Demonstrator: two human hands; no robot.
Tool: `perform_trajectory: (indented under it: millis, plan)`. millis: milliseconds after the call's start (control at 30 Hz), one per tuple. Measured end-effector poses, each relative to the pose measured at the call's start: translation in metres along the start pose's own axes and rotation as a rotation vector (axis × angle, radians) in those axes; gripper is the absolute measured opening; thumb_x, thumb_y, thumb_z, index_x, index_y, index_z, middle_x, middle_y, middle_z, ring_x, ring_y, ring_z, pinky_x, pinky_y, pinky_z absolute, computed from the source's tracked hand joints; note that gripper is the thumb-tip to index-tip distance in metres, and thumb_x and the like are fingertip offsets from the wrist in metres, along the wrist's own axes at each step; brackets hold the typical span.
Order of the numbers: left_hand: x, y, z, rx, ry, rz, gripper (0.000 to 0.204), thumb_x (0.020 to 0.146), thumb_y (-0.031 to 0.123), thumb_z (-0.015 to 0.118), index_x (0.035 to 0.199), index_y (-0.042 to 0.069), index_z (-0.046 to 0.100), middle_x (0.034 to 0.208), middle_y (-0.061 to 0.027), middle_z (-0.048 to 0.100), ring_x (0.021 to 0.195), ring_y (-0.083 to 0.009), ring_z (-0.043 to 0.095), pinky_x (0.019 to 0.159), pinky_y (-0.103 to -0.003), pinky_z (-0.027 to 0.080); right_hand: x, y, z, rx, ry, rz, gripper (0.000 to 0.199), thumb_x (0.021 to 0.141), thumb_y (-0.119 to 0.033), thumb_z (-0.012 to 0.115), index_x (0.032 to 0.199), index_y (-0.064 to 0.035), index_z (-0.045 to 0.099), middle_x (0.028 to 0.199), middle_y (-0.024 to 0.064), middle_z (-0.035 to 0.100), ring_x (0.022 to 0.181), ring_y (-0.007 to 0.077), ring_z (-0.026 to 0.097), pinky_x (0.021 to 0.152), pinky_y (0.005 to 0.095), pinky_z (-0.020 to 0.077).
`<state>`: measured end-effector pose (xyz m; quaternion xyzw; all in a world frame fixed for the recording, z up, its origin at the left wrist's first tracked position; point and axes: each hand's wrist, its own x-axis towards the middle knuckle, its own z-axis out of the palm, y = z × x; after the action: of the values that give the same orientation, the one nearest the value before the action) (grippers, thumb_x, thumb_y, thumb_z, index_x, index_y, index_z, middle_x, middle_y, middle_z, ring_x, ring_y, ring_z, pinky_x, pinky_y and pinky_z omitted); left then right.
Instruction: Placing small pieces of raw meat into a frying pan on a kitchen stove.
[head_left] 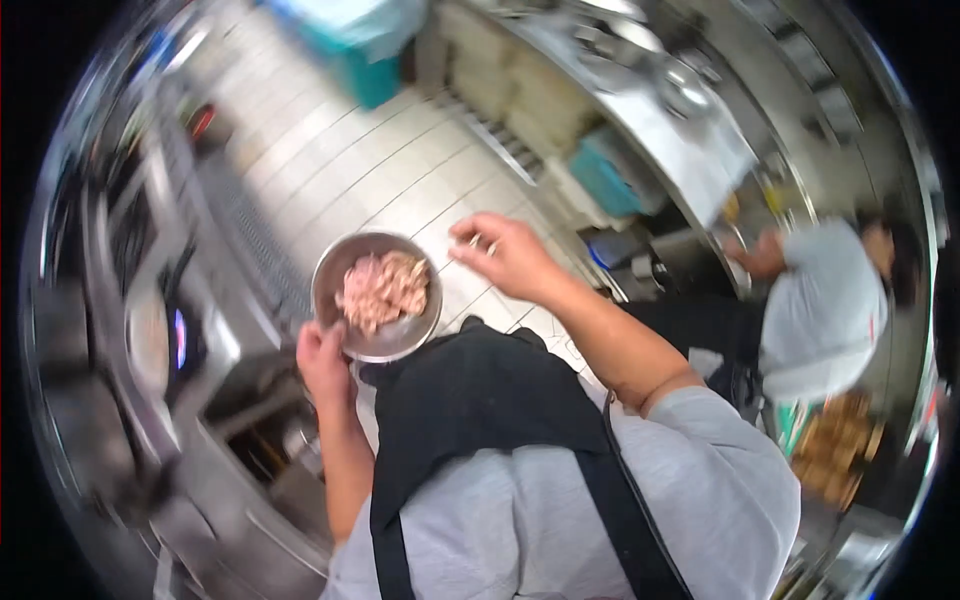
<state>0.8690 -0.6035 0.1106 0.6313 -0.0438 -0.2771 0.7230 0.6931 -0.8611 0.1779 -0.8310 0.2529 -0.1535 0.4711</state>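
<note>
A round metal bowl (pixel 328 262) hangs in front of my body, left of centre, above the tiled floor. Pieces of pale pink raw meat (pixel 380 290) lie inside it. With my left hand (pixel 325 360) I grip the bowl's near left rim, thumb over the edge. My right hand (pixel 510 262) hovers in the air to the right of the bowl, apart from it. Its fingers are curled in toward the thumb; small pale spots show among them, and I cannot make out what they are.
Along the left runs a metal cooking line with a pan (pixel 150 340) beside a blue-lit spot. A steel counter (pixel 690 150) with metal bowls stands at the upper right. A teal bin (pixel 370 70) sits on the floor ahead. Another person (pixel 820 310) works at the right.
</note>
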Motion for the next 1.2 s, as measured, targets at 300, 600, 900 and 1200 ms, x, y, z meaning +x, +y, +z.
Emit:
perform_trajectory:
  millis: [300, 600, 900, 1200]
  plan:
    - [0.018, -0.021, 0.21, 0.17, -0.563, -0.288, 0.023, 0.091, 0.004, 0.067, 0.082, 0.013, 0.048, 0.078, 0.0008, 0.058, 0.064, -0.0077, 0.056, 0.054, -0.023, 0.046, -0.092, 0.099, -0.1, 0.469, 0.354, 0.431, 0.027, 0.092, -0.019, 0.074, 0.108, -0.0036, 0.058, 0.088, 0.0004, 0.061, 0.073, 0.0069, 0.058, 0.056, 0.0251, 0.0511]
    - [0.079, -0.047, 0.374, 0.347, -0.76, -0.381, 0.022, 0.094, 0.023, 0.071, 0.087, 0.013, 0.054, 0.083, -0.0011, 0.061, 0.075, -0.0139, 0.062, 0.061, -0.03, 0.054, -0.068, 0.147, -0.209, 0.349, 0.561, 0.627, 0.021, 0.088, -0.012, 0.068, 0.101, -0.0046, 0.053, 0.075, 0.0085, 0.061, 0.055, 0.0145, 0.064, 0.048, 0.0308, 0.0536]
    - [0.171, -0.065, 0.55, 0.343, -1.021, -0.385, 0.035, 0.099, 0.037, 0.063, 0.111, 0.005, 0.057, 0.106, -0.0093, 0.067, 0.089, -0.0232, 0.068, 0.069, -0.035, 0.056, -0.063, 0.201, -0.345, 0.467, 1.116, 0.67, 0.01, 0.09, -0.003, 0.062, 0.092, -0.0015, 0.052, 0.062, 0.007, 0.056, 0.045, 0.0167, 0.057, 0.043, 0.0304, 0.0501]
    - [0.328, -0.233, 0.467, 0.778, -0.966, -0.289, 0.039, 0.091, 0.036, 0.071, 0.11, 0.005, 0.058, 0.103, -0.0087, 0.064, 0.082, -0.0217, 0.064, 0.066, -0.037, 0.057, -0.027, 0.315, -0.387, 0.82, 1.491, 0.594, 0.015, 0.091, -0.004, 0.061, 0.101, 0.0026, 0.051, 0.077, 0.0135, 0.061, 0.054, 0.0229, 0.064, 0.047, 0.033, 0.0514]
